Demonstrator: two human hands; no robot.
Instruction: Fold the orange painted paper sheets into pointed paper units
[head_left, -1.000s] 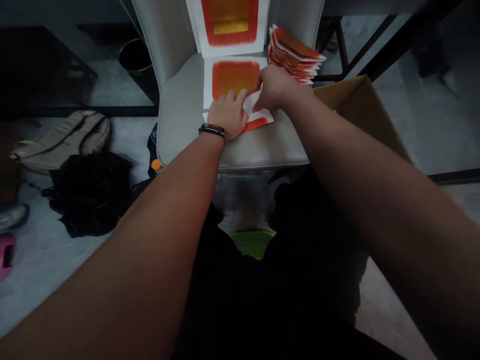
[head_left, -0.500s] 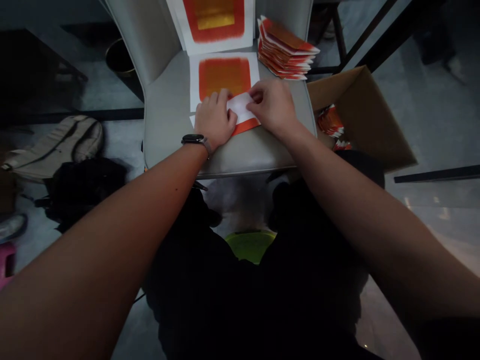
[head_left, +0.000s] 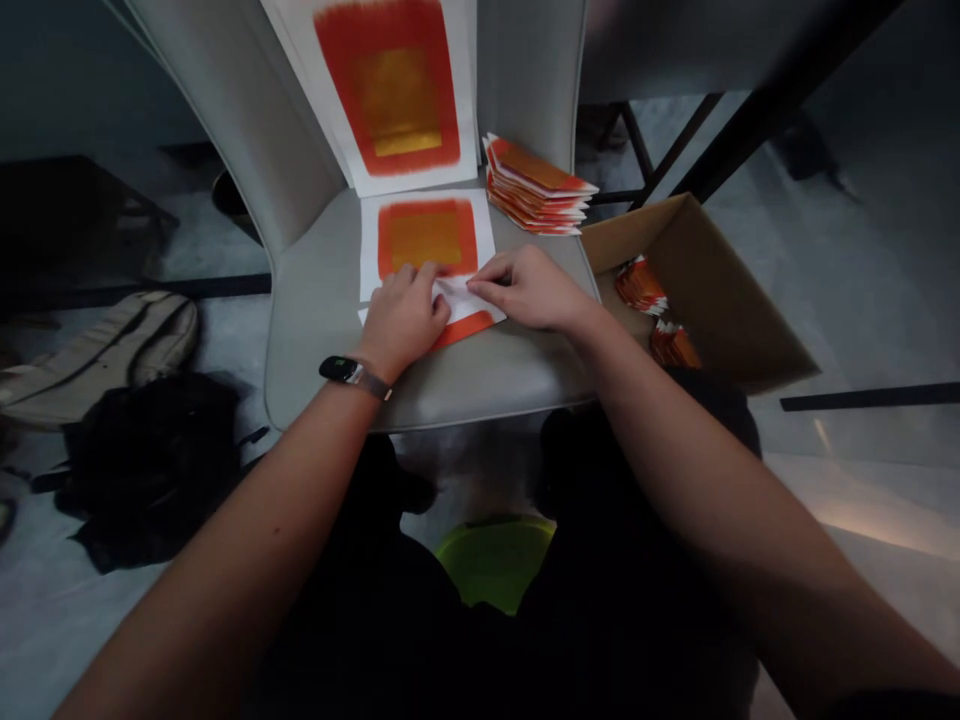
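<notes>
My left hand (head_left: 401, 320) and my right hand (head_left: 529, 290) both work on a white paper with an orange edge (head_left: 465, 328), folded over on the grey chair seat (head_left: 322, 330). The left hand presses its fingers on the paper while the right fingertips pinch its white flap (head_left: 457, 297). Just behind them lies a white sheet with an orange and gold square (head_left: 426, 238). A larger painted sheet (head_left: 390, 90) leans on the chair back. To the right, a stack of folded orange-and-white papers (head_left: 536, 187) sits on the seat, apart from both hands.
A cardboard box (head_left: 720, 290) beside the chair holds folded orange papers (head_left: 641, 285). A beige backpack (head_left: 97, 360) and a black bag (head_left: 146, 470) lie on the floor at left. A green round object (head_left: 495, 562) sits on the floor below the seat.
My view has tilted, shifting the chair down and left in the frame and showing more of the box. My hands have stayed on the folded paper, with the right fingers now lower on the flap.
</notes>
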